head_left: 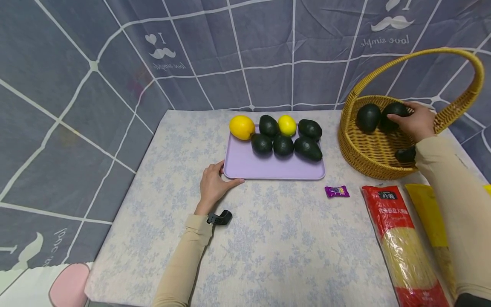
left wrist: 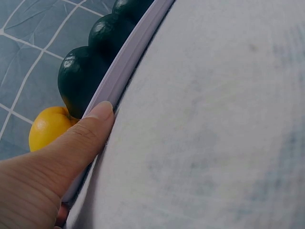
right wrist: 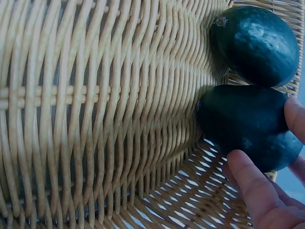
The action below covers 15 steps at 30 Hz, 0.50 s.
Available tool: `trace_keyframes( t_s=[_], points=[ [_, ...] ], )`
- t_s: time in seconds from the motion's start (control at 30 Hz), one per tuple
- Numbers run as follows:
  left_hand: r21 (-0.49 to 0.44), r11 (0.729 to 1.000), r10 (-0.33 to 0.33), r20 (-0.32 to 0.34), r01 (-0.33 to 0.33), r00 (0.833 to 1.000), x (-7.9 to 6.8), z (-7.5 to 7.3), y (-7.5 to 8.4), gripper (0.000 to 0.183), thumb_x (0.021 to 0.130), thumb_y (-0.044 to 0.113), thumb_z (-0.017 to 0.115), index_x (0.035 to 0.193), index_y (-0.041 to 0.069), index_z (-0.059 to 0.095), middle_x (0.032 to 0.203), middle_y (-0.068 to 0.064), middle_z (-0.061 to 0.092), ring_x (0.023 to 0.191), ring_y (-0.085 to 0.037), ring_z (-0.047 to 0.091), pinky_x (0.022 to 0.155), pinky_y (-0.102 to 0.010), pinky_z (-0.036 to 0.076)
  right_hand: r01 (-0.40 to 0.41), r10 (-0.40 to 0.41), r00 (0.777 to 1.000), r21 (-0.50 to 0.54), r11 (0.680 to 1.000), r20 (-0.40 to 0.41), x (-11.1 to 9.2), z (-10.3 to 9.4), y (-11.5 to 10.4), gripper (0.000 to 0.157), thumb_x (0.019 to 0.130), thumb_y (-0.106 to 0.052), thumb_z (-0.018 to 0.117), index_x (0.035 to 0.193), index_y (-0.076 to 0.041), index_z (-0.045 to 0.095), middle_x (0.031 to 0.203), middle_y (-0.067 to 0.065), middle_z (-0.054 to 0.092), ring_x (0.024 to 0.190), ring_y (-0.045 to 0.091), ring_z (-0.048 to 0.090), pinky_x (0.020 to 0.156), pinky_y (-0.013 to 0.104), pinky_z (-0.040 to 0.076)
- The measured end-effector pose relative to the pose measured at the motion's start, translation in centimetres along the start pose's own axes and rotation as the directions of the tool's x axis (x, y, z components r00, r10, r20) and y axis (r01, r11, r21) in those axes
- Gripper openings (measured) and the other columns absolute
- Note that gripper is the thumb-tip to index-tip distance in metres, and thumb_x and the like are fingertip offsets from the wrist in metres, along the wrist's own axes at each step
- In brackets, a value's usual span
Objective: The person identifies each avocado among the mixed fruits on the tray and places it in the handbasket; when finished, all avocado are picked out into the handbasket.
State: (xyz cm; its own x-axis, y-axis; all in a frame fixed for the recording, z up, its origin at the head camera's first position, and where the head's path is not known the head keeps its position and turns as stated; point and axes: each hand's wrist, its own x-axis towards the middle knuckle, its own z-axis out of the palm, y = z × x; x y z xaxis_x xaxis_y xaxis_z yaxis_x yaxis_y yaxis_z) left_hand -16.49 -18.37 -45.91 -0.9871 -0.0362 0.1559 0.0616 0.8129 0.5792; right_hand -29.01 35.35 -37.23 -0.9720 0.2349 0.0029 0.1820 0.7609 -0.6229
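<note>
At the back right, my right hand reaches into a yellow wicker basket and grips a dark green avocado between thumb and fingers. Another avocado lies right beside it against the basket wall. A further dark, partly hidden thing sits under my right forearm. My left hand holds the front left corner of a lilac tray, its thumb along the front edge. Several avocados lie on the tray in two rows, with an orange-yellow fruit and a yellow lemon.
A small purple wrapped sweet lies between tray and basket. At the right front are a red-ended pack of noodles and a yellow packet. The basket's tall handle arches above it. A patterned curtain hangs behind the table.
</note>
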Motion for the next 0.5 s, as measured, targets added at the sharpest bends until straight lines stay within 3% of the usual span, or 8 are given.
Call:
trace_keyframes(
  t_s=[0.3, 0.5],
  points=[
    [-0.002, 1.000, 0.000, 0.012, 0.000, 1.000, 0.07, 0.18, 0.02, 0.089, 0.067, 0.049, 0.083, 0.137, 0.006, 0.050, 0.088, -0.007, 0.047, 0.081, -0.024, 0.038, 0.065, -0.033, 0.029, 0.001, -0.001, 1.000, 0.001, 1.000, 0.007, -0.36, -0.08, 0.09, 0.071, 0.095, -0.036, 0.051, 0.147, 0.004, 0.025, 0.142, 0.033, 0.030, 0.128, 0.050, 0.028, 0.101, 0.057, 0.027],
    [-0.005, 1.000, 0.008, 0.001, -0.008, 1.000, 0.16, 0.16, -0.12, 0.089, 0.067, 0.050, 0.082, 0.138, 0.006, 0.050, 0.088, -0.007, 0.047, 0.080, -0.024, 0.038, 0.064, -0.033, 0.029, -0.001, 0.002, 0.999, -0.003, 1.000, 0.039, -0.44, -0.51, -0.24, 0.070, 0.094, -0.032, 0.050, 0.147, 0.005, 0.022, 0.135, 0.037, 0.034, 0.120, 0.051, 0.034, 0.096, 0.058, 0.030]
  ],
)
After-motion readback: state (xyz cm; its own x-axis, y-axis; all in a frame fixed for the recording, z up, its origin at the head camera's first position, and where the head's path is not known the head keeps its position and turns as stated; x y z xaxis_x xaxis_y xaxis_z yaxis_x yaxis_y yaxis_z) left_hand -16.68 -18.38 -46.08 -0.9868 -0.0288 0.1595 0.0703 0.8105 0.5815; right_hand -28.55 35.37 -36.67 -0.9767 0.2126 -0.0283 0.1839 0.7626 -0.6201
